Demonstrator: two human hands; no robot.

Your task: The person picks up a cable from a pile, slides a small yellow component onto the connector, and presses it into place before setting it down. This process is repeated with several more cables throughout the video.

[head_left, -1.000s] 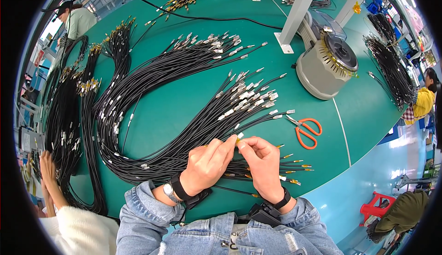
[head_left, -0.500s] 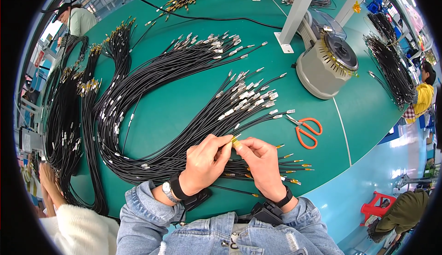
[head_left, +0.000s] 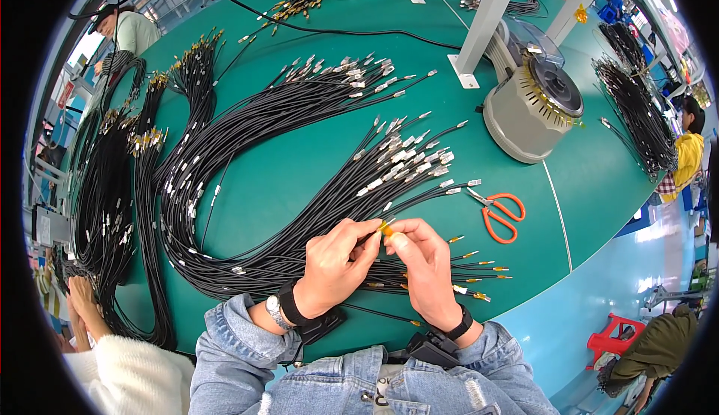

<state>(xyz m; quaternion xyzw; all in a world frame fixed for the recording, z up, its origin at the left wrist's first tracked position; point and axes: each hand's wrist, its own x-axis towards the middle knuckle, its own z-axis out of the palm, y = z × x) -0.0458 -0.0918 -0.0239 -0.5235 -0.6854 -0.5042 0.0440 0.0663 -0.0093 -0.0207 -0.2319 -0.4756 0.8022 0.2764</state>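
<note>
My left hand is closed, its thumb and fingers pinching a black cable near its tip. Meeting it fingertip to fingertip, my right hand pinches a small piece of yellow tape at that cable's end. The tape appears folded around the cable; the fingertips hide most of it. Below and around the hands spreads a large bundle of black cables, several ends bearing white labels. To the right of my right hand lie cable ends with yellow tape.
Orange-handled scissors lie right of the cables. Beyond them stands a round grey tape dispenser beside a metal post. More cable bundles fill the green table's left side, where a co-worker's hand works.
The yellow tape, a flat strip between my fingertips before, now looks folded around the cable end. My right fingers have shifted slightly up and inward; my left hand has barely moved.
</note>
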